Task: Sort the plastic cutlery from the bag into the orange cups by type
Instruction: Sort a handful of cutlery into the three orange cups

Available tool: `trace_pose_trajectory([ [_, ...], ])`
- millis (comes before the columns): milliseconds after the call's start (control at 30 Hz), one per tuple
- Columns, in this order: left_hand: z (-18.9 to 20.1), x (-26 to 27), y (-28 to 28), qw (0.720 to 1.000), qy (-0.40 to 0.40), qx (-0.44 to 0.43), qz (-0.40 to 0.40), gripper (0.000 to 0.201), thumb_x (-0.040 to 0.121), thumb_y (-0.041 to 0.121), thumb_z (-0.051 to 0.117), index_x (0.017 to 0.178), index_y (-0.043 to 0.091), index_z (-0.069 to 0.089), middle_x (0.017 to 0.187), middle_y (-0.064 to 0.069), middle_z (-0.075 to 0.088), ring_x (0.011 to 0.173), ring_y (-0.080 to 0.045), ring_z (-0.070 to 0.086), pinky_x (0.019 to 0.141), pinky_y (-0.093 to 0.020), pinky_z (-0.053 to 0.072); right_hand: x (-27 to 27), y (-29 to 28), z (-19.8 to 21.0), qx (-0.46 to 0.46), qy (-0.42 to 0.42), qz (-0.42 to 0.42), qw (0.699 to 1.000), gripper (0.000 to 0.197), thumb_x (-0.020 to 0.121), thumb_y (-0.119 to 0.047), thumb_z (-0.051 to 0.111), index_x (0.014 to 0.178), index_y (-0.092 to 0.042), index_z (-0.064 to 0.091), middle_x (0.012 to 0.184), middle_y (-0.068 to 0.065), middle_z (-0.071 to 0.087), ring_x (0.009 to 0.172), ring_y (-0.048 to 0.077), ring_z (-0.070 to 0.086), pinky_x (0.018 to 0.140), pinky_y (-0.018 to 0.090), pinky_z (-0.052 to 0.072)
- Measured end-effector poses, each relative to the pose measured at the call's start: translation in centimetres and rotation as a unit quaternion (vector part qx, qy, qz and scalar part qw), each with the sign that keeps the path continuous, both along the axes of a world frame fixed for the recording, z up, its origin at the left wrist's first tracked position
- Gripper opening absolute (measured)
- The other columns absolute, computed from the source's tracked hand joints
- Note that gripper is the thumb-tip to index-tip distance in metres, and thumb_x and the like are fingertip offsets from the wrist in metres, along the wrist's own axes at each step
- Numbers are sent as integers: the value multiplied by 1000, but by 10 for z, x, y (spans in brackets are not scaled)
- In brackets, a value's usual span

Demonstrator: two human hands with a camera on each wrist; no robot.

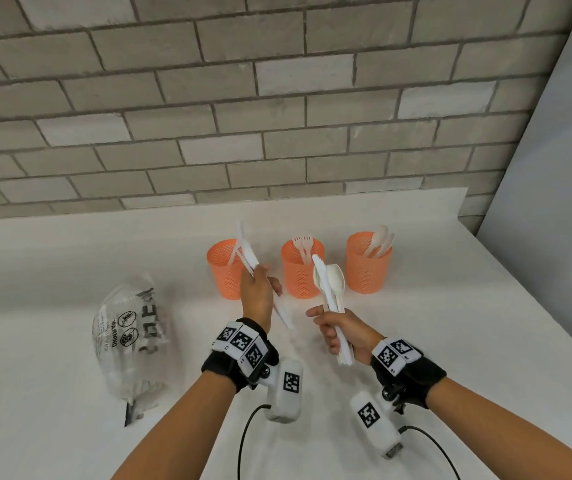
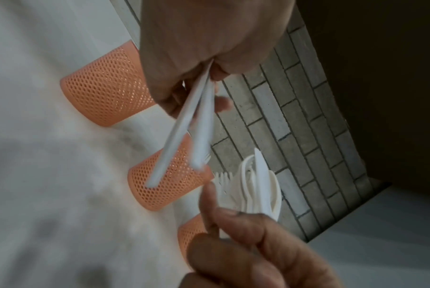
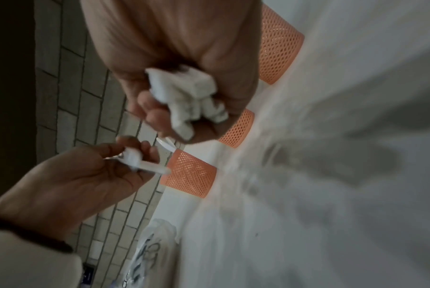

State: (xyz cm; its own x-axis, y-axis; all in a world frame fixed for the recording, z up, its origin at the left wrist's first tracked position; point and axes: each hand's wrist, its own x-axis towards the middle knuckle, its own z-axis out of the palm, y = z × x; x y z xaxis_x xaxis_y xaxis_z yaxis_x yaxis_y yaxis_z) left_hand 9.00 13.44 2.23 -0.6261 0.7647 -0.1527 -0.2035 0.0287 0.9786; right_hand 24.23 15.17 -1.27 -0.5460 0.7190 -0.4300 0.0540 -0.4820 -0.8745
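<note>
Three orange mesh cups stand in a row on the white table. The left cup point(image 1: 224, 271) holds a knife, the middle cup point(image 1: 301, 275) forks, the right cup point(image 1: 369, 265) spoons. My left hand point(image 1: 258, 289) pinches two white knives point(image 1: 248, 259), blades slanting up over the left cup's rim; their handles point(image 2: 191, 124) stick out below the fingers. My right hand point(image 1: 336, 329), in front of the middle cup, grips a mixed bundle of cutlery point(image 1: 329, 282) with a knife and spoons upright; its handle ends point(image 3: 189, 97) show in the right wrist view. The clear bag point(image 1: 132, 341) lies at the left.
A grey brick wall point(image 1: 277, 98) rises right behind the cups. The table's right edge point(image 1: 506, 289) runs diagonally beside a pale wall. Black cables point(image 1: 246, 434) hang from both wrist cameras near the front.
</note>
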Motion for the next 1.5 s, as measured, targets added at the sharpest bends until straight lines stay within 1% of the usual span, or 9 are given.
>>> trace_pose_trajectory([
  [133,-10,10,-2,997,42,-29,-52,15,91,17,54,78,18,46,55,4,32,35,-2,30,36,-16,29,4,15,-8,19,-24,-42,999,14,86,-8,58,75,-13,51,41,-4,35,32,9,29,37,16,28],
  [433,-19,49,-2,992,48,-48,-105,16,81,18,70,70,14,59,34,13,41,30,-2,29,34,-17,24,3,20,-15,62,-36,-35,997,25,84,-9,61,66,-15,45,46,-2,35,33,8,30,37,17,26],
  [667,-24,57,7,988,74,-58,-121,18,81,12,68,67,8,57,48,1,48,30,-2,36,34,-14,27,2,25,-14,85,-53,-29,994,21,86,-9,58,68,-12,49,48,1,39,32,6,33,37,17,28],
  [833,-19,40,16,986,133,-63,-80,23,85,9,58,63,11,50,53,0,48,41,-8,42,39,-13,30,0,29,-6,94,-47,1,995,21,87,-26,63,76,-12,52,53,0,44,36,6,35,37,19,29],
  [967,-12,19,24,994,92,-44,-37,21,89,9,42,69,14,45,65,-6,53,48,-11,37,39,-16,28,-4,32,-5,79,-35,17,996,28,89,-39,55,87,-12,56,54,-2,46,36,6,35,36,19,30],
  [1133,-15,-8,25,995,43,-81,-31,21,94,16,40,73,15,41,62,1,34,54,-11,32,51,-21,28,-12,33,-8,56,-20,21,998,24,92,-30,55,106,-10,52,48,-2,44,35,7,36,35,17,31],
  [1300,7,-55,38,1000,11,13,-18,33,99,26,39,70,12,46,37,6,39,34,-10,43,43,-22,40,-15,34,-6,20,0,52,998,21,91,-29,55,106,-14,53,48,-3,45,40,8,44,44,21,45],
  [1400,42,-92,57,991,83,70,73,39,96,36,45,64,13,45,39,4,41,34,-8,44,42,-19,42,-18,34,-3,-22,28,57,998,24,93,-31,52,111,-17,57,48,-4,41,41,9,45,49,25,50],
  [1500,57,-111,72,981,133,86,115,43,94,39,48,59,14,41,54,-1,39,48,-13,42,55,-24,45,-15,33,-1,-37,37,65,997,26,94,-33,48,114,-20,57,46,-6,36,36,6,35,39,18,35],
])
